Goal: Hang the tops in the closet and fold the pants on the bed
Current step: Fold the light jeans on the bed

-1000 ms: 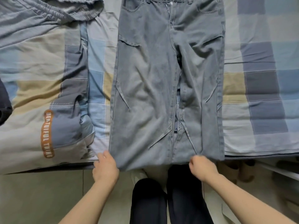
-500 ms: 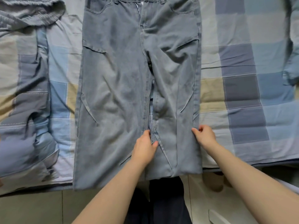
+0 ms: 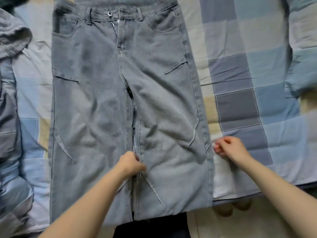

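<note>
**Still flat: jeans spread, no fold made yet**

Left hand (image 3: pixel 130 163) curls its grip on the inner leg seam of the jeans (image 3: pixel 120 107); right hand (image 3: pixel 229 148) hovers just beside the outer seam, fingers loosely curled, holding nothing. Outward, the jeans lie face up and full length on the checked bed (image 3: pixel 240 83), hems over its edge. Judging by this, folding is barely begun, and other clothes (image 3: pixel 12 117) wait alongside.

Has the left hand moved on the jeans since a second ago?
Yes. The left hand left the hem corner of the jeans and went up and inward; it now sits at the inseam between the legs, further from the bed's edge.
</note>
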`<state>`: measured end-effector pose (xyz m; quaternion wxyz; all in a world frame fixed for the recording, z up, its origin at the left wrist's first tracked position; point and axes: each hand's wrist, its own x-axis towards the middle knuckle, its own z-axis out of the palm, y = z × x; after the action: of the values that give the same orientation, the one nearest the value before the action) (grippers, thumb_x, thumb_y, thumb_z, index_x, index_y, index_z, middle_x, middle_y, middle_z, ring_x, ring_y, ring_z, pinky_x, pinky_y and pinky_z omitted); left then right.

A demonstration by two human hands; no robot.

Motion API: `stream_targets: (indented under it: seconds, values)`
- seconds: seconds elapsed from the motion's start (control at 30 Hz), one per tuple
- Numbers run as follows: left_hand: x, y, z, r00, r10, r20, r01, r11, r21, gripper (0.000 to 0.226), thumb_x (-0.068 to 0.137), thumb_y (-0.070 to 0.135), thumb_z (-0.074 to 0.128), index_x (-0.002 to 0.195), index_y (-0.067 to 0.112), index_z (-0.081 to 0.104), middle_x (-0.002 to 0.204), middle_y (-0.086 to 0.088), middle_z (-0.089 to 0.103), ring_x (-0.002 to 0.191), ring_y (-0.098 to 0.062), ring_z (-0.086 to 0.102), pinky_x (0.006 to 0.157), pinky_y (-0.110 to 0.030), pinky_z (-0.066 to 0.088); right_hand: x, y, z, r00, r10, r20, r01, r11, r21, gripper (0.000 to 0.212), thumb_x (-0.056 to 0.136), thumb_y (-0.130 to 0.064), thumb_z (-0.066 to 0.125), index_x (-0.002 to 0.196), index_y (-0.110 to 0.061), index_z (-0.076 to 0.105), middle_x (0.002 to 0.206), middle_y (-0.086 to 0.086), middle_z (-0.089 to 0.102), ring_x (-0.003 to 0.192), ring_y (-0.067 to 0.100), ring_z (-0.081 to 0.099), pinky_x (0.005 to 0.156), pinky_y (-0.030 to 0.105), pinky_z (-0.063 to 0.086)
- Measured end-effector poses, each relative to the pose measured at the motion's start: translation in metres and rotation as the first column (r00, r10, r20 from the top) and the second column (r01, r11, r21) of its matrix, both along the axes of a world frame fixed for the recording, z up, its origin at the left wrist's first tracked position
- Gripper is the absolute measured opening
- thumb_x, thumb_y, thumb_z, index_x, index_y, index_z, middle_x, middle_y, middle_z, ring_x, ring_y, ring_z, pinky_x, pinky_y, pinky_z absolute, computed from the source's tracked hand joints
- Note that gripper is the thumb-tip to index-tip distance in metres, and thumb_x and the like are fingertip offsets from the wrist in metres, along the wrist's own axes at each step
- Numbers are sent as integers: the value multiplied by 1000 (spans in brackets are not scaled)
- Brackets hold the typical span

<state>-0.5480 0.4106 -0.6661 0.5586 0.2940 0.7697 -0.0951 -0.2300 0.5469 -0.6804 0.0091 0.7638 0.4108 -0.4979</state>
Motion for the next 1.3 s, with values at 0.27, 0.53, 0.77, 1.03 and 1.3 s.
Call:
stream_targets:
  seconds: [0.27, 0.53, 0.77, 1.03, 1.3]
  values:
    - [-35, 149, 3, 386, 814, 433, -922, 346, 172, 31, 93, 41, 59, 90, 11, 64, 75, -3, 65, 57, -13, 55, 55, -25, 46, -148, 158, -4, 980, 92, -179, -46, 967, 250, 25, 91, -41, 58, 85, -16, 63, 80, -2, 62, 70, 12, 55, 61, 26, 42]
    - [-51, 156, -22, 470, 877, 99, -796, 373, 477, 16, 93, 20, 62, 93, 5, 66, 91, -13, 67, 86, -22, 62, 70, -24, 49, -122, 210, -28, 984, 152, 89, -175, 901, 397, 17, 91, -26, 57, 93, -13, 67, 85, 5, 60, 84, 17, 52, 69, 28, 38]
    - [-51, 118, -16, 514, 824, 240, -832, 409, 376, 30, 100, 38, 47, 93, 11, 57, 84, -8, 62, 75, -21, 62, 67, -29, 53, -102, 171, -29, 916, -241, -322, 311, 932, 186, 30, 94, -31, 56, 83, -5, 66, 93, 11, 67, 87, 22, 61, 78, 34, 50]
    - [17, -13, -11, 945, 277, 175, -303, 942, 146, 19, 86, 23, 73, 85, 5, 67, 70, 5, 67, 67, -12, 60, 65, -24, 51, -11, -28, 1, 976, 81, -200, -108, 986, -128, 30, 86, -36, 68, 81, -8, 59, 67, 4, 55, 60, 14, 51, 55, 22, 37]
    - [53, -110, 25, 541, 704, 461, -696, 682, -224, 28, 90, 21, 68, 93, -7, 70, 79, -18, 65, 70, -24, 60, 57, -24, 43, 57, -143, 45, 948, -35, -317, -79, 937, -341, 9, 85, -9, 67, 90, -2, 70, 81, 1, 74, 69, 11, 68, 60, 18, 49]
